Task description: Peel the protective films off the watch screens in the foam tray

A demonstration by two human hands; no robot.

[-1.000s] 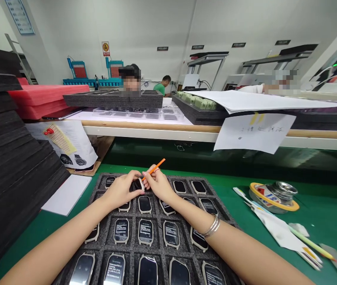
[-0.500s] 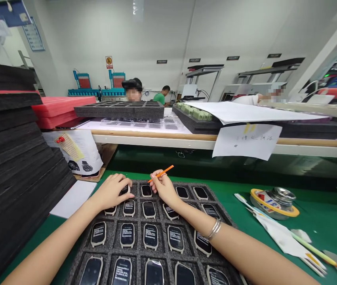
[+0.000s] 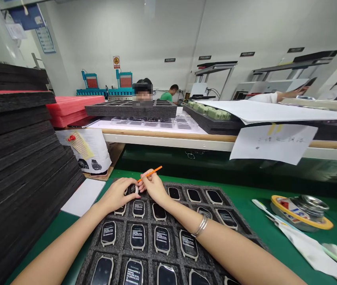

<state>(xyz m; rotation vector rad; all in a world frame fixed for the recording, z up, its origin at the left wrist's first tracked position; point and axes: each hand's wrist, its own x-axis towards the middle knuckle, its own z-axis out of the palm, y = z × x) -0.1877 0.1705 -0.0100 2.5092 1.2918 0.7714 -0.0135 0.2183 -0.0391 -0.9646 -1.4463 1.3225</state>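
A dark foam tray (image 3: 123, 253) holds rows of smartwatch bodies without straps, each in its own square pocket. Several screens show lines of white text, while others are dark. At the back row, my left hand (image 3: 120, 194) has thumb and fingers closed round the edges of a smartwatch (image 3: 134, 189), which looks slightly tilted. My right hand (image 3: 154, 189) pinches a thin orange stick (image 3: 155, 170) like a pen. The stick's lower end points at the side of that watch; whether it touches cannot be made out. My right forearm covers part of the tray.
Stacked black foam trays (image 3: 16, 170) rise on the left, beside a white sheet (image 3: 83, 197). To the right lie a yellow-rimmed tape roll (image 3: 278, 208) and a white brush-like tool (image 3: 293, 237). A raised shelf (image 3: 168, 138) crosses ahead; co-workers sit beyond it.
My right hand has moved left across the back row, bringing the orange stick up to the watch at my left hand. My head view has turned slightly left.
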